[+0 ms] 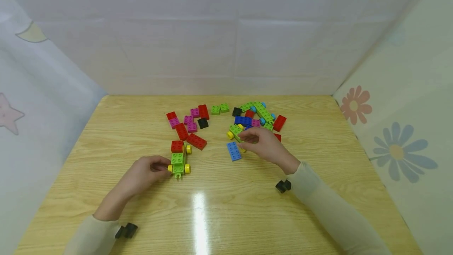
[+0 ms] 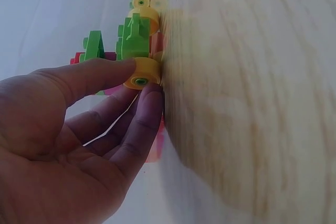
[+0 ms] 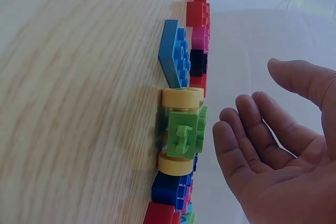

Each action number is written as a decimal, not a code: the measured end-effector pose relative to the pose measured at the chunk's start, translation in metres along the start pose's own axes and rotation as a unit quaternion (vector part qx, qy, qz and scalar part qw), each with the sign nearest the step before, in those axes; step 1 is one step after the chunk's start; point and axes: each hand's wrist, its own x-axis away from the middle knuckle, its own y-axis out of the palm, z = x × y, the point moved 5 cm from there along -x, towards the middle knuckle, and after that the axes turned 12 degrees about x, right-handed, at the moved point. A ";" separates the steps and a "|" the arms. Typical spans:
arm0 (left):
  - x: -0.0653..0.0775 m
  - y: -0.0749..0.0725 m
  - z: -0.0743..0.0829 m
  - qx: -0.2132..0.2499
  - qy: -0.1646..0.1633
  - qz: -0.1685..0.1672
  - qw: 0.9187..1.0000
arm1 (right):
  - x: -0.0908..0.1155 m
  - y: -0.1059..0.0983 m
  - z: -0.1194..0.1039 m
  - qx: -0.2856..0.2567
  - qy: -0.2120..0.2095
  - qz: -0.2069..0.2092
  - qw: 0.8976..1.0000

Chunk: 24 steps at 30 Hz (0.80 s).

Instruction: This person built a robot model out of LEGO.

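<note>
A toy block car [image 1: 178, 159] with yellow wheels stands on the table, carrying green bricks and a red brick [image 1: 177, 146] on top. My left hand [image 1: 146, 174] is at its left side. In the left wrist view the thumb and fingertips pinch a yellow wheel [image 2: 142, 73] of it. My right hand [image 1: 265, 145] hovers over a second green wheeled base [image 1: 235, 131], partly hiding it. The right wrist view shows that base [image 3: 182, 135] with its hook and yellow wheels, and the right fingers [image 3: 231, 145] relaxed above it, holding nothing. A light blue brick [image 1: 234, 151] lies just left of it.
Red bricks [image 1: 196, 141], magenta bricks [image 1: 192, 127] and a black brick [image 1: 203, 123] lie behind the car. Farther right are a long green wheeled base [image 1: 263, 112], dark blue bricks [image 1: 243, 121] and more red ones [image 1: 279, 123]. A cloth-covered wall [image 1: 219, 58] borders the table's back.
</note>
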 end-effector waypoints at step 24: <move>0.006 -0.003 0.004 0.008 0.008 0.034 0.999 | 0.004 0.000 0.009 -0.006 0.017 0.005 1.000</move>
